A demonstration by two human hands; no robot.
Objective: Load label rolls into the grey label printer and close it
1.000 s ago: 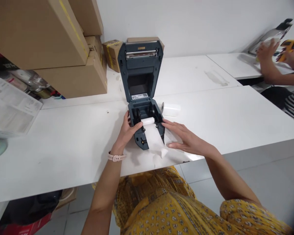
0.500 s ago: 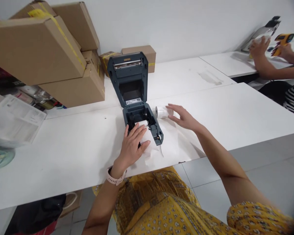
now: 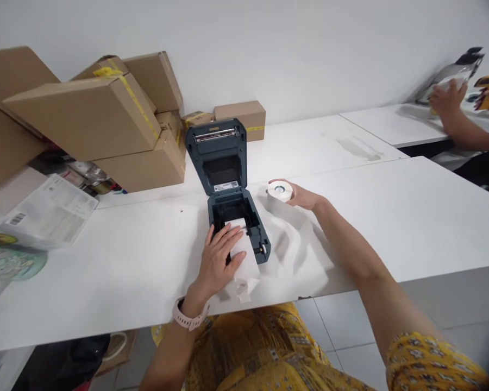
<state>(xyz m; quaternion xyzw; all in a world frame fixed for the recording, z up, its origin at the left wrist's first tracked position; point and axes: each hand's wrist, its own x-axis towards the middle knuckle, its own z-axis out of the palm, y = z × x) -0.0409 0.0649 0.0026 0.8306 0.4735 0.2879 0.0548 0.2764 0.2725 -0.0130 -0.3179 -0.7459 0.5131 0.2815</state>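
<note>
Nearest the person, a white paper strip (image 3: 248, 265) runs out over the front of the open printer (image 3: 257, 231) toward the edge of the bench (image 3: 138, 266), its tip crumpled. This part seems to call for a light, flat touch: enough weight to stop the strip from skewing, not so much that it creases or tears. Farther off, the paper roll (image 3: 280, 190) is just to the right of the printer, its round end turned up. It is probably best held evenly by its outer wall, so that the windings do not slip sideways; with 2 hands at 2 separate things, a pull on either could shift the printer.

The left hand (image 3: 220, 255) lies palm down across the strip and the printer's left side. Its 4 long fingers are extended and only slightly apart, the thumb held away from them; they rest on the paper and grip nothing. Beyond it, the right hand (image 3: 305, 196) has its fingers curled around the back and right of the paper roll, gripping it. Whether the roll is clear of the bench cannot be told. Behind, the lid (image 3: 220, 155) stands raised, with a carton (image 3: 255, 118) past it.
</note>
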